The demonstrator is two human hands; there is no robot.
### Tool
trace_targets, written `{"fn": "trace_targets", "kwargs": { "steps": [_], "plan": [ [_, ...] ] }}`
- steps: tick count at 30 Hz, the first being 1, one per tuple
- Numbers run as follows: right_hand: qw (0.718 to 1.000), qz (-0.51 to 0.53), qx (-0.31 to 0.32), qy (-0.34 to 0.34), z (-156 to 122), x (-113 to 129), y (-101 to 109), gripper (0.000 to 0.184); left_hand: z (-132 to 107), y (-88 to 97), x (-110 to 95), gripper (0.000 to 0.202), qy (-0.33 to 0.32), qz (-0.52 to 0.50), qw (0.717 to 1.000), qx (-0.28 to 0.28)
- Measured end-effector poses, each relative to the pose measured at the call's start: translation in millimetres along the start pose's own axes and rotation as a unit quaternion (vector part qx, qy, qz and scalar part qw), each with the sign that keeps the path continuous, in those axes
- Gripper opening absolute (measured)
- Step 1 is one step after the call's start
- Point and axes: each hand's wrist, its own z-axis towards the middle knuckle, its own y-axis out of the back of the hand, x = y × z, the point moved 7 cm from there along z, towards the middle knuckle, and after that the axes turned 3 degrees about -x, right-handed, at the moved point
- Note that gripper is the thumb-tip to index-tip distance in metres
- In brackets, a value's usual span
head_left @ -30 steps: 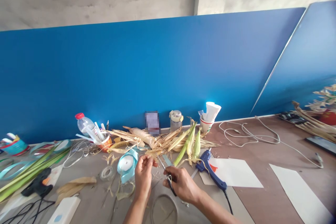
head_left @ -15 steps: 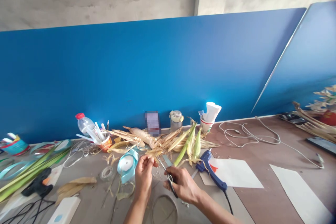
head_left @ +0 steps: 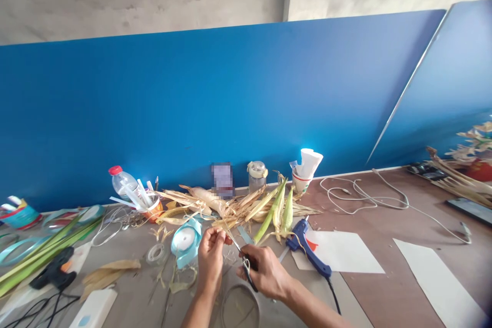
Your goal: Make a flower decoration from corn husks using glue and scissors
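My left hand (head_left: 209, 261) pinches a thin strip of dried corn husk (head_left: 221, 232) just above the table. My right hand (head_left: 265, 272) grips a pair of scissors (head_left: 240, 257), their blades pointing up and left towards that strip beside my left fingers. Both hands work low in the middle of the view, in front of a pile of dried and green corn husks (head_left: 246, 207). A round wire ring (head_left: 241, 307) lies on the table right under my wrists.
A blue glue gun (head_left: 307, 248) rests on white paper (head_left: 342, 252) to the right. A light-blue ribbon spool (head_left: 185, 241), tape roll (head_left: 157, 252), black glue gun (head_left: 54, 272), green leaves (head_left: 42, 251), bottle (head_left: 122, 180), cups and a white cable (head_left: 369, 197) surround the spot. A blue partition (head_left: 230, 102) backs the table.
My right hand and the scissors have edged slightly left towards my left hand. My left hand has barely moved.
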Motion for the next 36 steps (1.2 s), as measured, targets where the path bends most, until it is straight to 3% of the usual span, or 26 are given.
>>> {"fn": "trace_targets", "kwargs": {
  "steps": [24,27,32,36],
  "plan": [
    [0.999,-0.001,-0.032,-0.011,3.4,-8.5,0.9,0.015,-0.3,2.2,-1.9,0.031,0.005,0.027,1.0,-0.014],
    [0.998,0.04,-0.025,-0.029,4.7,-11.1,0.9,0.015,0.0,-0.1,-1.7,0.028,0.02,0.001,1.0,-0.005],
    [0.978,0.199,-0.027,-0.058,8.8,-20.7,1.8,0.026,0.5,-0.4,-0.1,0.03,0.068,-0.056,0.996,-0.026],
    [0.992,0.086,-0.06,-0.07,10.4,-28.8,8.7,0.024,1.5,-1.4,0.2,0.028,0.082,-0.075,0.994,-0.019]
  ]
}}
